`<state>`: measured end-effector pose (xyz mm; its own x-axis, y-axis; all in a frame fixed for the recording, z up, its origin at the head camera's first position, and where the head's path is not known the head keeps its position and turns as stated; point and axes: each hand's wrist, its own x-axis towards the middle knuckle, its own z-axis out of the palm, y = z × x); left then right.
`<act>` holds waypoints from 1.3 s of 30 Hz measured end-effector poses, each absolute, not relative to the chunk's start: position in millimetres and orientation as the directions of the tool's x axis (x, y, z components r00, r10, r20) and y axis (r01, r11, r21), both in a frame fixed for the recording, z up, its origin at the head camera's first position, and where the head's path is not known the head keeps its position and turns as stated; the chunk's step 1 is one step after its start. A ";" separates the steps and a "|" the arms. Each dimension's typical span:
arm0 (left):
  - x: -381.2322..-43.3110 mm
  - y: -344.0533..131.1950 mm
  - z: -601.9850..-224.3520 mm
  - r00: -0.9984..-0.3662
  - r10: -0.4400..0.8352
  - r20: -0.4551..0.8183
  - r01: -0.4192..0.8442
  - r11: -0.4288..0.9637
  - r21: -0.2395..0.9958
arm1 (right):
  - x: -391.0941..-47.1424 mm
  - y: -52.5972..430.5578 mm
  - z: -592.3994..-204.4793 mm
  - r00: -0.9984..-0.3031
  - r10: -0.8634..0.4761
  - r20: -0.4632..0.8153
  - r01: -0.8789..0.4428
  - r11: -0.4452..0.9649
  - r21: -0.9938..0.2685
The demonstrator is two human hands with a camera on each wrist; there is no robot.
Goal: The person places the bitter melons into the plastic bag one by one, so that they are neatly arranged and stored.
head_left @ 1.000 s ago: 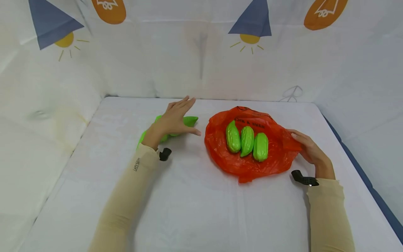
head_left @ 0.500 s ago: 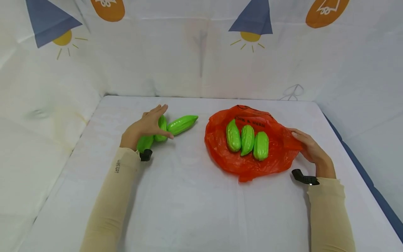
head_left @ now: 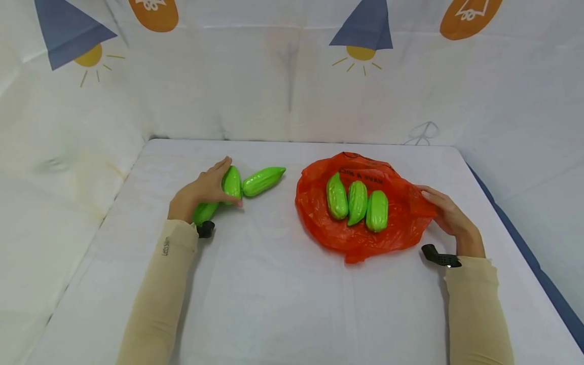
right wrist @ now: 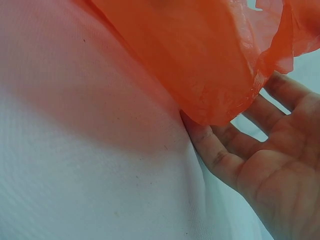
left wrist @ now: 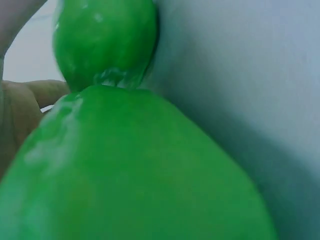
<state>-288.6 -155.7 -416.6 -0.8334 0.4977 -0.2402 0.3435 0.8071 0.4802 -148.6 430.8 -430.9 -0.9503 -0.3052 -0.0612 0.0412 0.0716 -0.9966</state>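
Observation:
My left hand (head_left: 203, 187) reaches around a ribbed green gourd (head_left: 232, 183), its thumb on the near side and its fingers on the far side. A second green gourd (head_left: 205, 213) lies partly under this hand and fills the front of the left wrist view. Just to the right, a third green gourd (head_left: 263, 181) lies with its pointed end to the right. My right hand (head_left: 451, 218) holds the edge of a red plastic bag (head_left: 315, 228) between thumb and fingers. Side by side on the bag lie three more green gourds (head_left: 358, 203).
Beneath everything is a table with a white cover (head_left: 283, 304). Behind it hangs a white cloth wall (head_left: 255, 91) with printed lamps, and more white sheeting (head_left: 64, 203) stands at the left. A dark blue strip (head_left: 524, 251) runs along the right edge.
My left hand has moved left from above the gourds and closed in around the middle one, uncovering the rightmost. My right hand and the bag have stayed in place.

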 end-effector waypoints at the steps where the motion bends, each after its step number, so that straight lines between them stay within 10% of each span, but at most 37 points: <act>1: -287.9 -157.6 -416.2 -0.835 0.497 -0.235 0.344 0.806 0.482 | -148.9 430.5 -430.8 -0.951 -0.304 -0.062 0.042 0.073 -0.996; 39: -271.3 -149.0 -396.5 -0.850 0.510 -0.129 0.370 0.754 0.543 | -147.2 429.0 -428.5 -0.957 -0.278 -0.083 0.052 0.116 -0.992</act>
<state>-271.3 -149.0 -396.5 -0.8502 0.5103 -0.1293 0.3697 0.7537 0.5434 -147.2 429.0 -428.5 -0.9571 -0.2777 -0.0825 0.0519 0.1159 -0.9919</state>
